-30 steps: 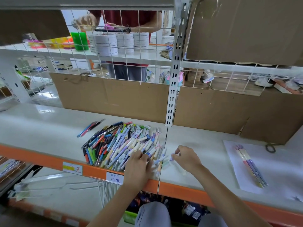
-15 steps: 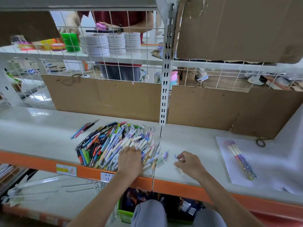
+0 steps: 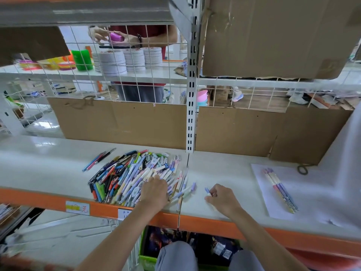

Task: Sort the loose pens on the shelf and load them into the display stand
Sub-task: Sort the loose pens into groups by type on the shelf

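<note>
A heap of loose pens (image 3: 129, 173) in many colours lies on the white shelf (image 3: 39, 163), near its orange front edge. My left hand (image 3: 155, 189) rests palm down on the right side of the heap, fingers among the pale pens. My right hand (image 3: 220, 196) sits to the right of the heap and pinches a pen (image 3: 207, 191) with a purple cap that sticks out past its fingers. Three pens (image 3: 97, 159) lie apart at the heap's far left. A sorted bundle of pastel pens (image 3: 280, 189) lies on a white sheet (image 3: 261, 192) at the right. No display stand is in view.
Cardboard panels (image 3: 125, 122) line the back of the shelf behind a white slotted upright (image 3: 190, 114). A black ring (image 3: 302, 170) lies by the sheet. Behind the wire grid a person handles a pink object over stacked white rolls (image 3: 113, 62).
My left hand has slid from the heap's front right corner deeper onto the pens. My right hand drew a little right, away from the heap, still pinching the purple-capped pen.
</note>
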`<act>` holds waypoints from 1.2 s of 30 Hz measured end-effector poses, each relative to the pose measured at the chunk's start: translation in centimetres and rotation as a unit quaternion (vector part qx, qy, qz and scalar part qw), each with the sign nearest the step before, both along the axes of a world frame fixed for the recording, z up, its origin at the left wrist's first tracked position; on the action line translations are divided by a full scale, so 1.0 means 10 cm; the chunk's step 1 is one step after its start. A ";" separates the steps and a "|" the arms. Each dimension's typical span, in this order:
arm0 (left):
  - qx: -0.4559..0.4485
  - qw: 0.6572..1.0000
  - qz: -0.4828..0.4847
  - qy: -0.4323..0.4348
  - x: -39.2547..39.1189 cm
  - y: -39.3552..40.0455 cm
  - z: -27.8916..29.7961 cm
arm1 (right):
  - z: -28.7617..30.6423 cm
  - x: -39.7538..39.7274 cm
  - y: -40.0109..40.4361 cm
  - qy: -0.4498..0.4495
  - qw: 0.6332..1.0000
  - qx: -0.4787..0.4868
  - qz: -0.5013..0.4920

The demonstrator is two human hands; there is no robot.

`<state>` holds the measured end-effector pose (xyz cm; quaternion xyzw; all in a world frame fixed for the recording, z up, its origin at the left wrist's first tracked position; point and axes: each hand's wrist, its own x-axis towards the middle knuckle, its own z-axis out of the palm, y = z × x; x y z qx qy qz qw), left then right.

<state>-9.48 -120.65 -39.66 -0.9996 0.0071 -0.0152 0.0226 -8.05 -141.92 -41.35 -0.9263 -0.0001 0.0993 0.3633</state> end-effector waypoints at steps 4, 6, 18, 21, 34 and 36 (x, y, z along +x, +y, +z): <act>-0.065 0.995 0.017 -0.077 -0.04 0.05 0.02 | 0.00 0.00 0.02 -0.005 1.000 -0.023 0.005; -0.127 0.987 0.007 -0.094 -0.08 0.09 0.03 | 0.00 0.02 0.04 -0.002 0.999 -0.038 0.008; -0.138 0.990 -0.023 -0.018 -0.21 -0.01 -0.14 | -0.02 0.09 0.29 -0.057 0.988 -0.120 0.075; -0.159 0.987 -0.006 -0.013 -0.16 -0.01 -0.15 | -0.01 0.16 0.31 -0.060 0.989 -0.117 0.063; -0.227 0.966 0.066 -0.103 -0.16 0.37 -0.16 | 0.10 0.74 0.85 -0.081 0.985 -0.096 0.122; -0.230 0.964 0.066 -0.113 -0.17 0.39 -0.20 | 0.12 0.84 0.93 -0.072 0.985 -0.098 0.118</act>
